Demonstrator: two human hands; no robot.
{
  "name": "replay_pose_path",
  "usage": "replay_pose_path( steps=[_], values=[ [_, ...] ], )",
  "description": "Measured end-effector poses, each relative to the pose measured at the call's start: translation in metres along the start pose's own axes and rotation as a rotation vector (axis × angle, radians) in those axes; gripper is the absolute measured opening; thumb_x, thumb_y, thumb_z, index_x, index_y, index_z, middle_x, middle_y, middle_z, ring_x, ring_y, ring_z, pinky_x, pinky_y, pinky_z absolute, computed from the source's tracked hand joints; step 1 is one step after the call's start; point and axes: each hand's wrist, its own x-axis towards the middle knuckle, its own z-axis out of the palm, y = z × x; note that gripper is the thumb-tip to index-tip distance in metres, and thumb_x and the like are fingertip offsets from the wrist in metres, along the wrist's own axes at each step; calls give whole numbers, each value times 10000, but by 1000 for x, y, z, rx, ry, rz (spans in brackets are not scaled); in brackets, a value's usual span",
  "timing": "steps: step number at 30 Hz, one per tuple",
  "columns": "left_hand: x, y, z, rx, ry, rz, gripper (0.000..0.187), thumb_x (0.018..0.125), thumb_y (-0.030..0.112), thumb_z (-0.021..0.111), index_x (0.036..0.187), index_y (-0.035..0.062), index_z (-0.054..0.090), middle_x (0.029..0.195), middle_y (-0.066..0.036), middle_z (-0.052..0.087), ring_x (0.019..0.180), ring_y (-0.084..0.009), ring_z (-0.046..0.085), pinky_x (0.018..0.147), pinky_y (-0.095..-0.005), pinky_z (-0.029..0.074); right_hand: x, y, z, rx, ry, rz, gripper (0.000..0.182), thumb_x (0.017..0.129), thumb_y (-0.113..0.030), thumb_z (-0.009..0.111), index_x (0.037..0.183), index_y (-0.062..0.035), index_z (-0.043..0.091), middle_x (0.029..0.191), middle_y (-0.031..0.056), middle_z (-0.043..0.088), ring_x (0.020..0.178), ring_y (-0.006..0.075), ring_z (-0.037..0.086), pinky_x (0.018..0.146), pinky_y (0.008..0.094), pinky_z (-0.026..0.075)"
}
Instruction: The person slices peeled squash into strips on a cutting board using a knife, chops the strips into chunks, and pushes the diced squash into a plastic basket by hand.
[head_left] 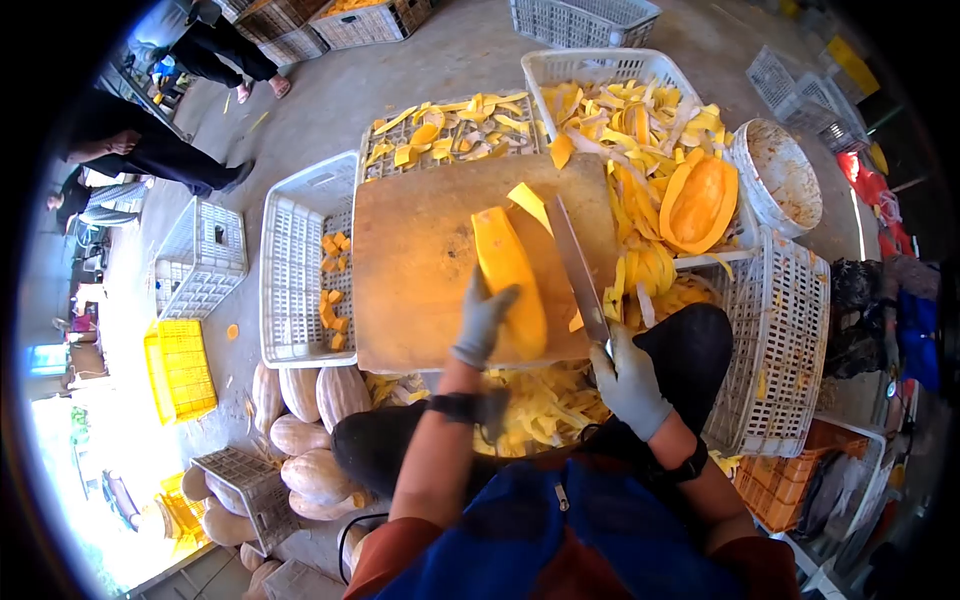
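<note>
Gripping the knife [578, 270] in our right hand [632, 385], left hand [483, 322] steadying the peeled squash piece [510, 280], we've barely filled the cube crate [300, 260], whole squashes [305, 440] waiting.

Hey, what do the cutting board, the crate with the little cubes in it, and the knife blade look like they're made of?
Cutting board: apparently wood, a matte brown slab, worn and stained. White crate: looks like moulded plastic, with grid-mesh walls and a dull finish. Knife in the right hand: probably steel, since the blade is grey and faintly shiny.

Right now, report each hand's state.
Left hand: pressed on the peeled squash piece, holding it.
Right hand: closed on the knife.
</note>
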Motion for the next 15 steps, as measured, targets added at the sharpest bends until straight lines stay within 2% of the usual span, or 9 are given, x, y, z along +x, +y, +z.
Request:
replay_pose_path(
  steps=[2, 4, 5, 8, 9, 14, 15],
  values=[
    [-8, 26, -33, -40, -71, -49, 647, 826, 30, 617, 1401, -20, 324, 1212, -79, 567, 968, -138, 580, 838, -266, 489, 6, 0, -2, -32, -36, -48, 267, 853, -93, 595, 1095, -10, 518, 715, 187, 578, 655, 367, 596, 567, 405, 466],
    [-10, 52, -60, 83, -126, -148, 574, 833, 24, 616, 1362, -23, 396, 1207, -85, 570, 983, -149, 577, 839, -265, 484, 14, -2, -3, -70, -59, -104, 264, 858, -109, 588, 1098, -22, 521, 743, 190, 593, 676, 365, 602, 583, 411, 472],
    [-11, 64, -66, 171, -141, -164, 554, 837, 40, 636, 1342, -34, 420, 1184, -84, 584, 978, -144, 575, 833, -253, 480, 20, -2, -2, -93, -110, -72, 256, 879, -155, 554, 1100, -34, 508, 771, 204, 605, 704, 369, 606, 597, 445, 470],
    [-4, 73, -92, 648, -148, -210, 537, 849, 102, 663, 1303, -78, 442, 1140, -96, 606, 975, -142, 573, 850, -242, 467, 30, 10, 13, -105, -77, -158, 260, 895, -184, 523, 1114, -48, 492, 778, 213, 609, 702, 383, 605, 607, 468, 468],
    [-6, 68, -94, 668, -133, -180, 530, 849, 106, 662, 1304, -65, 449, 1134, -97, 611, 976, -140, 573, 852, -245, 466, 32, 8, 14, -131, -136, -96, 275, 895, -186, 516, 1128, -46, 477, 774, 212, 611, 689, 394, 601, 611, 479, 463],
    [-14, 48, -90, 898, -120, -15, 528, 828, 111, 670, 1314, 26, 480, 1107, -106, 636, 972, -134, 581, 860, -263, 461, 43, 7, 30, -98, -124, -87, 258, 881, -177, 544, 1094, -43, 488, 703, 204, 583, 663, 405, 580, 575, 479, 443],
    [-13, 42, -91, 880, -135, 28, 543, 798, 124, 685, 1309, 88, 502, 1127, -131, 637, 999, -166, 599, 871, -283, 460, 43, 7, 32, -101, -121, -88, 246, 882, -177, 541, 1085, -47, 490, 695, 204, 582, 660, 405, 580, 575, 481, 442]
  ],
)
